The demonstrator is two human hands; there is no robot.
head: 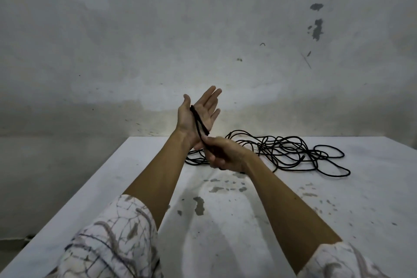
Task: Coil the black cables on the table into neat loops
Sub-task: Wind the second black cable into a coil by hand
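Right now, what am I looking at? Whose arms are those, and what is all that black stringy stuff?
There is no machine here. A person wears a camera on their head, so this one picture looks down at their own arms. The left hand is raised with straight fingers, and a strand of thin black cable runs across its palm. The right hand grips that strand just below. The rest of the cable lies in a loose tangled pile on the white, stained table.
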